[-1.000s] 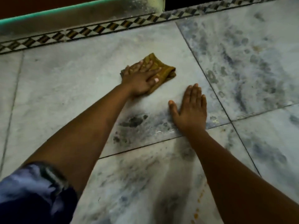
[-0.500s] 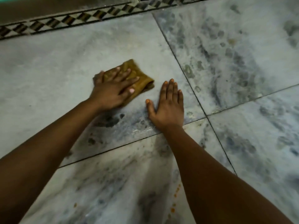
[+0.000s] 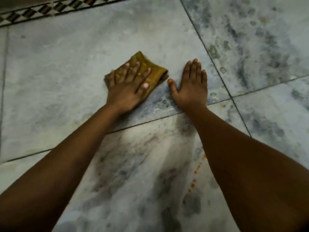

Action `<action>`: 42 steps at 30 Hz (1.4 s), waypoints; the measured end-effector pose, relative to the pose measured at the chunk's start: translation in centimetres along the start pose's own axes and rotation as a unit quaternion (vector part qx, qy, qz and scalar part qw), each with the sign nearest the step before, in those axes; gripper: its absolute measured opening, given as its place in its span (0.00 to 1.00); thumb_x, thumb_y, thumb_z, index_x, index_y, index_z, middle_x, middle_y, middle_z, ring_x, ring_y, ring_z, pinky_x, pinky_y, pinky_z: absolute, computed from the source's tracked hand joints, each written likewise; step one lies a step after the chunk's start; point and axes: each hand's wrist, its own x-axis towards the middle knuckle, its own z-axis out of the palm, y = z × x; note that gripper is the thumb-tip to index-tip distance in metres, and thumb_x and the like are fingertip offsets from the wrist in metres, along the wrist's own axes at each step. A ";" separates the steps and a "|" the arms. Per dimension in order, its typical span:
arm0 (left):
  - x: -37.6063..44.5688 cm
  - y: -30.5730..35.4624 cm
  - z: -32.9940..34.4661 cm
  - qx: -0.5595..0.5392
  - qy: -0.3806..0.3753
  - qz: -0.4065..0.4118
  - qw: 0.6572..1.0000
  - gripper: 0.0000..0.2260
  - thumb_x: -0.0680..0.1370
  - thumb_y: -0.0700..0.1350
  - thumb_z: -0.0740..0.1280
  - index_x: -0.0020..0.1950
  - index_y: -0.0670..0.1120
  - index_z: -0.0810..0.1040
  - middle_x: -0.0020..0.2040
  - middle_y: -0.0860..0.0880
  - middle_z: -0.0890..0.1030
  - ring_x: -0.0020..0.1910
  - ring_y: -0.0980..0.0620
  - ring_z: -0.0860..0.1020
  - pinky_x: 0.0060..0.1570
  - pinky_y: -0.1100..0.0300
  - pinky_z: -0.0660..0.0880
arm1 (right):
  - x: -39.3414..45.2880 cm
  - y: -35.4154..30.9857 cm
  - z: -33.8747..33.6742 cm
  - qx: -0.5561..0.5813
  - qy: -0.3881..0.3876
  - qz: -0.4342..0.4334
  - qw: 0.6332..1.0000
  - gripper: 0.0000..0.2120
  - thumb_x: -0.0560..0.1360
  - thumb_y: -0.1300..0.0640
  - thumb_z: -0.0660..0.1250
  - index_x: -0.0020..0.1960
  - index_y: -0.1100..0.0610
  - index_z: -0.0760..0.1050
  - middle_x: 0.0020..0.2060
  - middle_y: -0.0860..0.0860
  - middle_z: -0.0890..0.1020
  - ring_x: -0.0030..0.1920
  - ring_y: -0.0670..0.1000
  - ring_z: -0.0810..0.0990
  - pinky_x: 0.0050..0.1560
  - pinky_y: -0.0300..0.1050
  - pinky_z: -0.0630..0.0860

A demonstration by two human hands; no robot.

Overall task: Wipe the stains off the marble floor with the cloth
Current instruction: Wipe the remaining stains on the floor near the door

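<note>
The left hand [image 3: 128,87] lies flat on the folded mustard-yellow cloth [image 3: 150,71], its fingers [image 3: 124,71] spread and straight across the fabric, pressing it against the marble floor [image 3: 66,67]. The cloth sits directly under that hand's palm and fingers — its far corner and right edge stick out beyond the fingertips and toward the other hand. The right hand [image 3: 190,86] rests just beside it, palm down on bare marble, fingers straight and close together, thumb pointing toward the cloth; it touches nothing but the floor. A narrow strip of tile separates the thumb from the cloth's edge.

Near the heels of both hands there are pale smears along a dark grout line [image 3: 150,120]. Below the right forearm a trail of small orange spots [image 3: 194,178] dots the nearer tile. Beyond the right hand's fingers, past a diagonal joint, the tile carries grey blotchy stains [image 3: 242,47]. Far above the left hand runs a patterned border strip [image 3: 50,9].
</note>
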 end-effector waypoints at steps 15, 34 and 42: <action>-2.0 1.1 1.0 -0.002 0.014 -0.001 1.000 0.24 0.78 0.62 0.43 0.75 0.62 0.51 0.78 0.54 0.48 0.76 0.50 0.45 0.70 0.43 0.39 | 0.1 -0.2 -0.3 0.006 0.007 0.000 1.000 0.38 0.76 0.38 0.46 0.75 0.64 0.44 0.75 0.61 0.48 0.76 0.57 0.46 0.73 0.50 0.39; 4.6 3.9 0.3 -0.006 0.016 -0.014 1.000 0.23 0.79 0.61 0.49 0.74 0.61 0.55 0.78 0.53 0.51 0.76 0.49 0.46 0.69 0.37 0.41 | 0.3 0.0 0.3 -0.001 0.017 -0.001 1.000 0.40 0.73 0.38 0.44 0.75 0.64 0.45 0.75 0.61 0.48 0.76 0.57 0.46 0.73 0.50 0.40; -4.1 -6.8 -0.8 0.008 0.018 -0.095 0.995 0.31 0.71 0.69 0.44 0.73 0.65 0.50 0.78 0.54 0.51 0.76 0.47 0.50 0.68 0.38 0.51 | 0.1 0.3 0.4 -0.001 0.003 0.000 1.000 0.40 0.74 0.37 0.42 0.76 0.63 0.41 0.76 0.60 0.45 0.76 0.56 0.43 0.73 0.49 0.38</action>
